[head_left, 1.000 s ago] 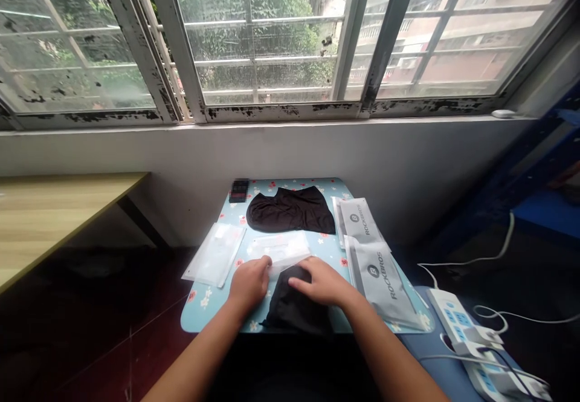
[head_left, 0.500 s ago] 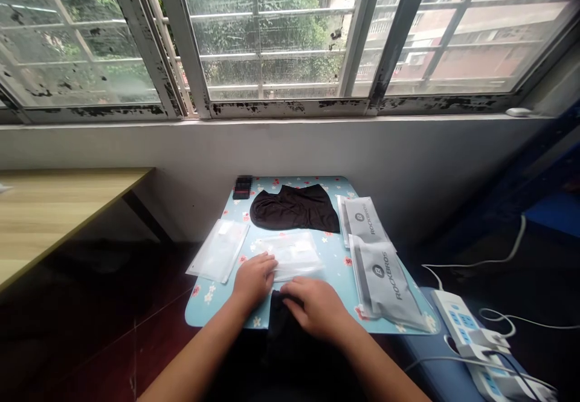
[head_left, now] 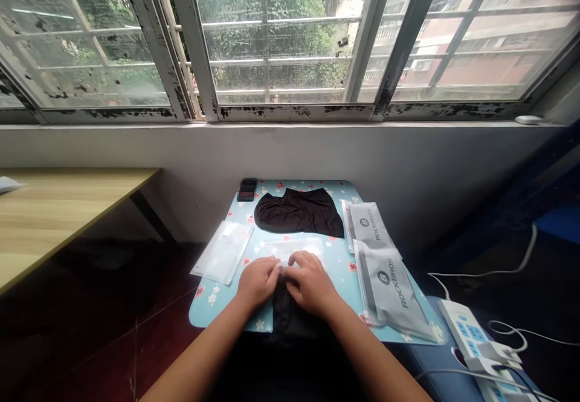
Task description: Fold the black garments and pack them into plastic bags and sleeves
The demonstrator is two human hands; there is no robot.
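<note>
Right hand (head_left: 310, 284) curled on black cloth (head_left: 290, 317)

Daylit, barred windows (head_left: 281, 39) top a grey wall (head_left: 208, 154) above a wood-grain desk (head_left: 67, 208) and dark red floor (head_left: 99, 335).

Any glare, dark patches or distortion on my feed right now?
Head view: the window looks washed out toward its right; head view: the floor at lower left sinks into shadow; head view: black cloth by the right hand merges into darkness; head view: the small far-left item is pixelated.
</note>
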